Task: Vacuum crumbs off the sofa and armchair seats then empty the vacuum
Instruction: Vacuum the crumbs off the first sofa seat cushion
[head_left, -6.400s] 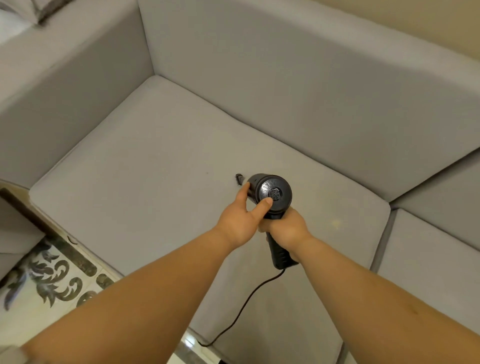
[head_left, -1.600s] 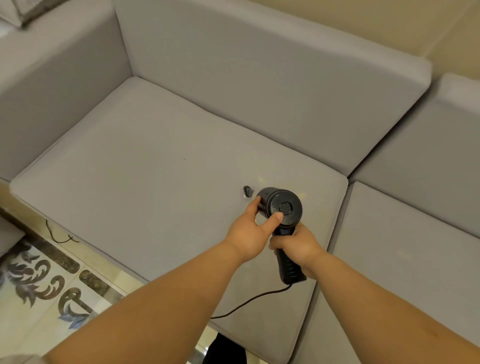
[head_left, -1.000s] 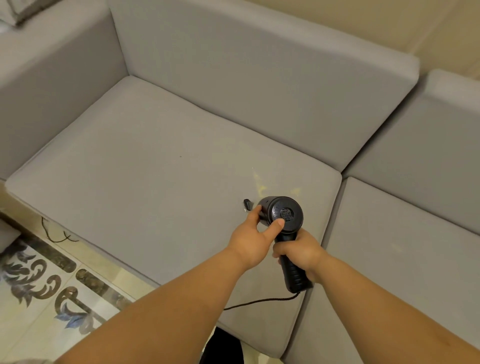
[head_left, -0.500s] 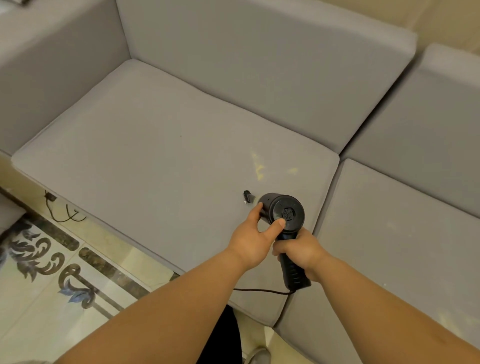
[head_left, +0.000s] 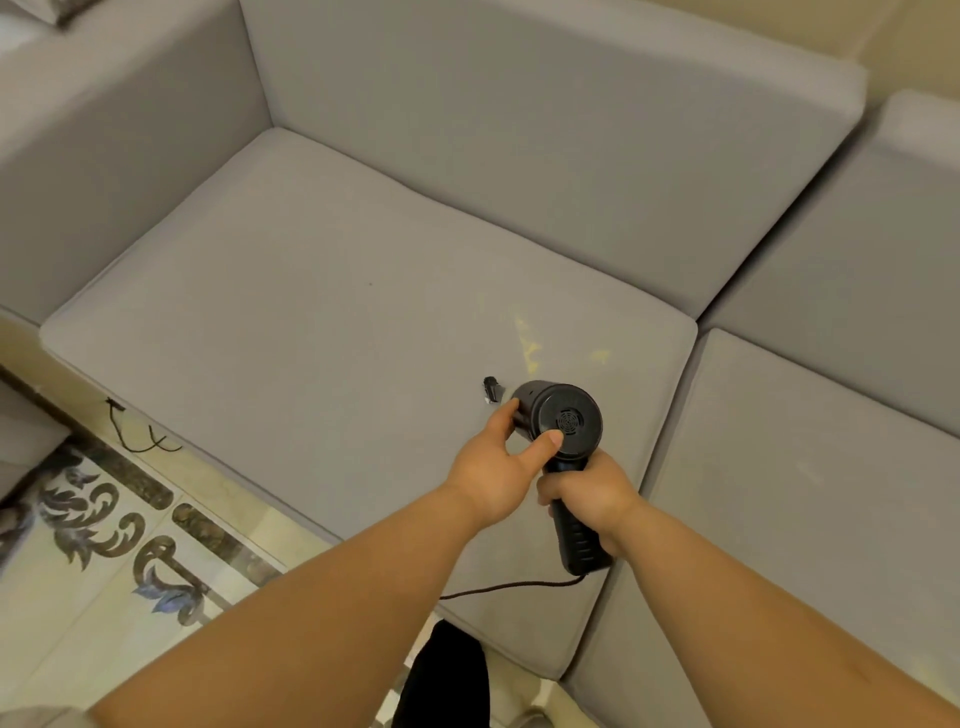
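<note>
Head view: the vacuum (head_left: 558, 423) is held over the right end of the seat cushion (head_left: 311, 322), close to the seam with the next cushion (head_left: 810, 499). The right hand (head_left: 592, 496) is wrapped around the handle, and the left hand (head_left: 501, 470) is curled around the barrel, thumb laid on its rear cap. The nozzle (head_left: 491, 389) is pointed down at the fabric just left of the barrel. Against the earlier pictures, the vacuum is found further right on the cushion, having been worked from near its middle toward the seam; the grip of both hands is unchanged. Yellowish crumbs (head_left: 530, 345) are now seen just beyond the nozzle, with a smaller patch (head_left: 600, 356) beside them. These are judged not yet picked up, so this cushion is unfinished and the next one, the armchair and the emptying remain. The cord (head_left: 514, 587) is trailed off the cushion's front edge toward the floor (head_left: 78, 597).
</note>
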